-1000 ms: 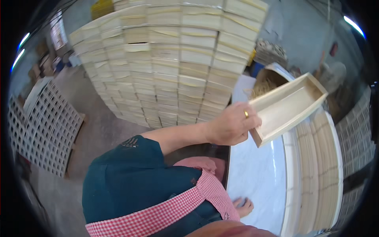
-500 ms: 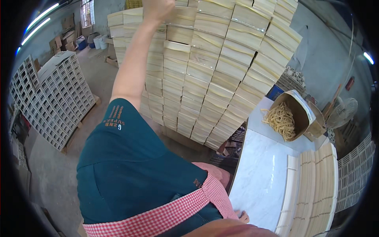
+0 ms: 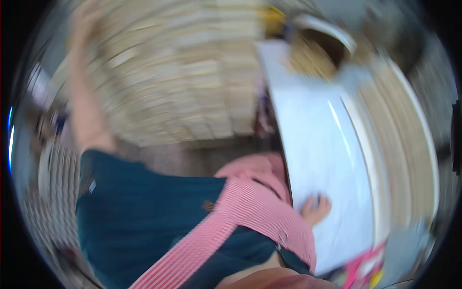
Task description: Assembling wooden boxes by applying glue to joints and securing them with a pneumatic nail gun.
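Note:
My left arm stretches up to the upper left, where my left hand point(image 3: 85, 21) is at the upper part of a tall stack of pale, wood-coloured blocks or boxes point(image 3: 192, 86). Motion smears its fingers, so whether it grips anything is unclear. My right hand point(image 3: 316, 211) rests at the near edge of a white table point(image 3: 313, 144), close to my red-and-white checked apron point(image 3: 264, 207). Its thumb and fingers are bent and apart, and nothing shows between them.
On the table's far end stands an open carton point(image 3: 349, 38) with tan curled strips point(image 3: 308, 55). Long rows of pale wooden pieces point(image 3: 399, 135) line the table's right side. Something pink point(image 3: 363, 265) lies at the near right. A grey latticed stack point(image 3: 41, 192) stands at left.
My view has swung and blurred. The stack and my left arm now appear farther left. More of the table and of my right hand shows, and the pink thing has come into view.

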`<move>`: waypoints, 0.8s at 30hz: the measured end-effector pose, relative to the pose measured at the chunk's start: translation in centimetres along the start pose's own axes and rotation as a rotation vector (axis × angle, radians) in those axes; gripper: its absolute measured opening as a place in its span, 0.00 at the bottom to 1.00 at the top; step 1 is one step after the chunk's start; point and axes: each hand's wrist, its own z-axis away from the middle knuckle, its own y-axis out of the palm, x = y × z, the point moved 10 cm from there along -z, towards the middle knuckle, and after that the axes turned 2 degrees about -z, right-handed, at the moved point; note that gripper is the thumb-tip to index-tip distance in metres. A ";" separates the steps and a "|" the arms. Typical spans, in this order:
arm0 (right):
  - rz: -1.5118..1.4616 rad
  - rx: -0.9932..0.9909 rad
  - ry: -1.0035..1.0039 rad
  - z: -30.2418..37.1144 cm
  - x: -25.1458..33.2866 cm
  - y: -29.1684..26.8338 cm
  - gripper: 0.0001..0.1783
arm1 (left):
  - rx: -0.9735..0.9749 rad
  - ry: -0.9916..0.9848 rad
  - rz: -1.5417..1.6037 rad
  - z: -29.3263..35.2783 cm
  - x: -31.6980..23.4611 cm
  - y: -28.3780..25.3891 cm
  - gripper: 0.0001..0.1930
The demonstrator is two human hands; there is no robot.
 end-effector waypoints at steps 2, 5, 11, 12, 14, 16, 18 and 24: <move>-0.160 0.171 0.100 -3.4 0.9 0.8 0.18 | 0.078 0.091 0.154 -4.9 3.6 7.4 0.27; 0.038 -0.011 0.073 -7.3 -3.1 -3.7 0.21 | -0.019 0.477 0.183 0.4 5.8 10.6 0.25; 0.723 0.020 0.405 -11.2 -21.7 -13.3 0.27 | -0.784 0.801 0.092 17.1 -20.6 11.4 0.22; 0.742 0.022 0.410 -12.0 -23.5 -14.8 0.27 | -0.619 0.950 0.355 20.5 -26.7 13.9 0.22; 0.660 0.196 0.501 -11.9 -27.8 -14.8 0.28 | -0.334 0.991 0.515 25.7 -35.4 20.3 0.25; 0.561 0.364 0.599 -10.5 -30.9 -14.2 0.28 | -0.020 0.928 0.688 30.9 -42.7 25.2 0.27; 0.573 0.398 0.558 -10.2 -28.7 -13.5 0.28 | 0.252 0.998 0.948 34.3 -46.7 29.7 0.28; 0.609 0.403 0.306 -10.3 -23.9 -13.6 0.25 | 0.513 1.181 0.960 39.8 -54.8 42.8 0.32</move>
